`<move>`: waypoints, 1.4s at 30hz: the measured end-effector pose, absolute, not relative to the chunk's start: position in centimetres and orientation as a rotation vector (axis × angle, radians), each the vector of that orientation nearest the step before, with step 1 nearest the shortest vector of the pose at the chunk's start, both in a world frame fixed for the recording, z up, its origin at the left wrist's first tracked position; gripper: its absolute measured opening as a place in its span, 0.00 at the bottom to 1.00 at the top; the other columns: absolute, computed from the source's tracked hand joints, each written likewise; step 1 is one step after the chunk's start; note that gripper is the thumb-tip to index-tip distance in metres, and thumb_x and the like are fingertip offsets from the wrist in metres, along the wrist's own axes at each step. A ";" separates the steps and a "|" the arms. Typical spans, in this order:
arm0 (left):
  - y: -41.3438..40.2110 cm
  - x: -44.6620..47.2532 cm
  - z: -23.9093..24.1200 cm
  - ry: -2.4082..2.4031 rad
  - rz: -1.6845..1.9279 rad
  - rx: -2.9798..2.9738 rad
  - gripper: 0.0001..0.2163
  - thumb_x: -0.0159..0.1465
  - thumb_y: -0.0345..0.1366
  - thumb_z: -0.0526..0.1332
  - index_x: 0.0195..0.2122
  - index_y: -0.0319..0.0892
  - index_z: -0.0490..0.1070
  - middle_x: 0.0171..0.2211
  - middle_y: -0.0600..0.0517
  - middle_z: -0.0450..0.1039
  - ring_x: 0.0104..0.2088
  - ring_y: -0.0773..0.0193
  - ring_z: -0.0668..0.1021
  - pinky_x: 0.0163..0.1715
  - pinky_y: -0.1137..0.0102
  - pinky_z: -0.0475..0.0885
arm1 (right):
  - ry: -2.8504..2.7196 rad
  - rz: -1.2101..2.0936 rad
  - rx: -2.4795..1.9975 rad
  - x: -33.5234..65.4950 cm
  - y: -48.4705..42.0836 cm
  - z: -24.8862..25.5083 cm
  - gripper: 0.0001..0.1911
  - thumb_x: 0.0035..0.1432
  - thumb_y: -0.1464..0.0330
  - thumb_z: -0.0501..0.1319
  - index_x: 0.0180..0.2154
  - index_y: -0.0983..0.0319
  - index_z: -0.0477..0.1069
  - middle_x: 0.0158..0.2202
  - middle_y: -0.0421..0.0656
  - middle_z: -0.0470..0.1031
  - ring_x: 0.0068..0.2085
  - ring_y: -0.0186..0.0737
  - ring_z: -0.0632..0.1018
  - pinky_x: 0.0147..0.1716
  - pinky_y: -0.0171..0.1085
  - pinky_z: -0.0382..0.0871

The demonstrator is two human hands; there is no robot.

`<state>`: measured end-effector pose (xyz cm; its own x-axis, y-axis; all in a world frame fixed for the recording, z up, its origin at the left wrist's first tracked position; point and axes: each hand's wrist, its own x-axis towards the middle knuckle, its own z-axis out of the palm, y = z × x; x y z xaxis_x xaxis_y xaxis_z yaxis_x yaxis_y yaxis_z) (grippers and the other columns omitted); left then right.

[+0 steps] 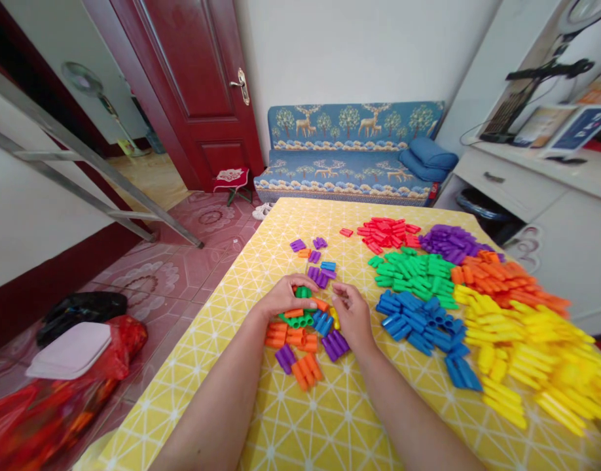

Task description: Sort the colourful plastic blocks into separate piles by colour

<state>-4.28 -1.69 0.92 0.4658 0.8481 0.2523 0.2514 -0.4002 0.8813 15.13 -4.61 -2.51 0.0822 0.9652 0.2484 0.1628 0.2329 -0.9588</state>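
A mixed group of small plastic tube pieces lies in front of me on the table. My left hand (285, 297) curves over this group, its fingers and thumb around a green tube piece (303, 292). Other green tubes (300, 320) and orange tubes (295, 337) lie under and below it. My right hand (352, 314) is at the group's right side, fingers bent and apart, with nothing visible held. Close by it are a yellow piece (334, 318), blue tubes (323, 323) and purple tubes (335, 345). The fingers partly hide the pieces beneath.
Sorted piles of red (386, 232), purple (452, 243), green (416, 275), orange (511, 281), blue (423, 320) and yellow (536, 347) pieces cover the right of the yellow patterned table (222, 366). Several purple pieces (319, 277) lie beyond my hands. A blue sofa (340, 163) stands behind.
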 end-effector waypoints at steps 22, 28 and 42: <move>-1.5 -4.4 -0.6 0.967 1.367 1.038 0.08 0.55 0.39 0.65 0.31 0.39 0.73 0.24 0.55 0.72 0.22 0.71 0.71 0.25 0.76 0.66 | -1.304 0.883 -1.171 15.0 -4.3 -2.3 0.11 0.53 0.69 0.57 0.39 0.62 0.73 0.39 0.45 0.75 0.42 0.40 0.76 0.40 0.38 0.71; -0.9 -5.1 -0.2 1.078 1.570 0.975 0.11 0.52 0.41 0.69 0.30 0.39 0.75 0.27 0.53 0.76 0.27 0.69 0.75 0.31 0.75 0.69 | -1.242 0.916 -1.173 15.1 -4.2 -2.1 0.11 0.54 0.67 0.57 0.39 0.62 0.73 0.38 0.45 0.76 0.40 0.41 0.76 0.38 0.38 0.71; -2.5 -1.4 2.5 1.117 1.097 1.598 0.09 0.50 0.39 0.71 0.29 0.40 0.80 0.30 0.49 0.79 0.32 0.60 0.78 0.38 0.68 0.72 | -1.405 0.879 -0.958 14.9 -5.7 -0.3 0.11 0.56 0.63 0.62 0.41 0.60 0.75 0.39 0.42 0.77 0.37 0.38 0.76 0.37 0.35 0.70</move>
<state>-1.39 -2.46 2.51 0.2069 0.9627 0.1742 0.1915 -0.2145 0.9578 14.95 -5.66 -0.33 -0.0024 0.9234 0.3837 0.0589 0.3832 -0.9218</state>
